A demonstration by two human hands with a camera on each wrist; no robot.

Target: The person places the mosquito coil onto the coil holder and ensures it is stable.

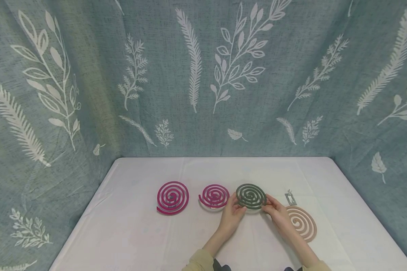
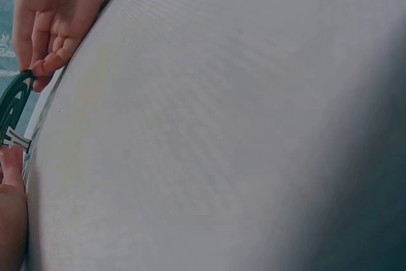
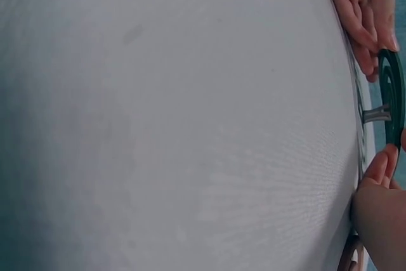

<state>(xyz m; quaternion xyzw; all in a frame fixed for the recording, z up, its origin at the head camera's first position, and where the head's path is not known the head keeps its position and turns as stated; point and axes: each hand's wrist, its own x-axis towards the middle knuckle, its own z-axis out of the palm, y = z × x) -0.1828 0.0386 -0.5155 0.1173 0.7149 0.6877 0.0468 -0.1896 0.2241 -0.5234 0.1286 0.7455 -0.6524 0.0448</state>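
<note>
Both hands hold a dark green mosquito coil [image 1: 251, 195] by its opposite edges in the head view. My left hand [image 1: 231, 218] pinches its left edge, and my right hand [image 1: 279, 214] pinches its right edge. In the right wrist view a small metal stand [image 3: 377, 113] shows under the middle of the green coil, with the coil close over its prongs. To the left of my left hand a magenta coil [image 1: 215, 196] sits raised above the table. A tan coil [image 1: 304, 235] lies flat beside my right forearm, which partly covers it.
A larger magenta coil [image 1: 168, 213] sits farther left. A metal stand [image 1: 291, 198] with an upright prong is on the table behind the tan coil. The white-covered table [image 1: 129, 233] ends at a teal leaf-patterned curtain [image 1: 162, 75] at the back and sides.
</note>
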